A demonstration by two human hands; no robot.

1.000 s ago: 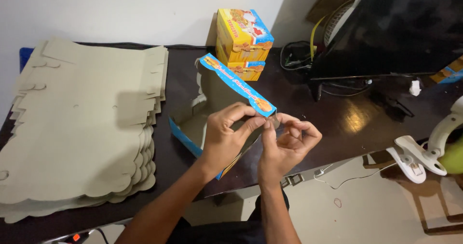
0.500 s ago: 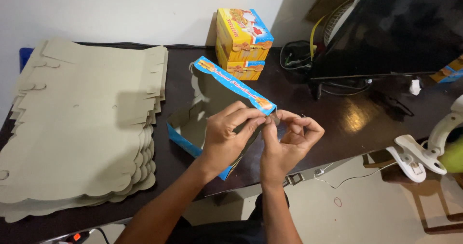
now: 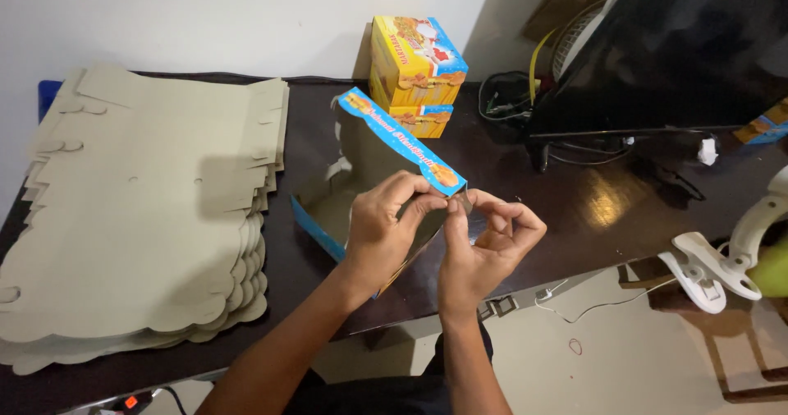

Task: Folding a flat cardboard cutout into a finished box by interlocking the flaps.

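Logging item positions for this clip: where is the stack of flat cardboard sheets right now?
The stack of flat cardboard sheets lies on the left part of the dark table, left of the half-folded box that both hands are working on.

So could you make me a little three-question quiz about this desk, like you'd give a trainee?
1. True or false: both hands pinch one corner of the half-folded box.
2. What lies at the left of the dark table? A) a stack of flat cardboard blanks B) a heap of books C) a laptop
3. How many finished yellow boxes stand at the back, and how are they set?

Key
1. True: left hand and right hand meet there.
2. A, the stack of flat cardboard blanks.
3. Two, one on the other.
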